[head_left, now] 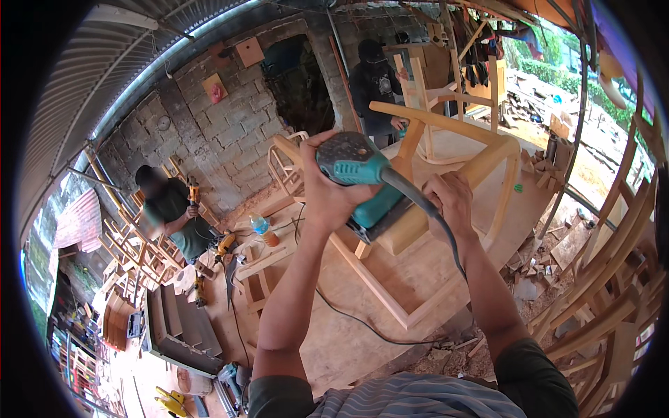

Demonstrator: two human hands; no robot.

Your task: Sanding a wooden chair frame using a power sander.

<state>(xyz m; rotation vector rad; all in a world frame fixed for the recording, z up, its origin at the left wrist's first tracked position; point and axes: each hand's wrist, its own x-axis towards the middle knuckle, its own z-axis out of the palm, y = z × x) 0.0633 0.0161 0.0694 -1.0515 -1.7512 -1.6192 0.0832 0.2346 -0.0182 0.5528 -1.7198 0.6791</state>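
A teal and black electric sander (354, 164) is in my left hand (322, 191), whose fingers wrap around its body from the left. Its flat pad rests on or just over a pale wooden chair frame (408, 230); the exact contact is hidden. My right hand (451, 200) is closed around a rail of that frame, right of the sander. The sander's dark cord (411, 189) runs past the right hand and down beside the forearm. The chair frame lies tilted on a wooden work table (352, 306), its legs and curved rails spreading right and toward me.
Across the table a person in dark clothes (373, 90) works at another chair frame (456, 97). At left, another person (174, 216) holds a yellow power tool (193, 191). A bottle of orange liquid (263, 230) stands on the table. Curved wooden parts (613, 279) are stacked at right.
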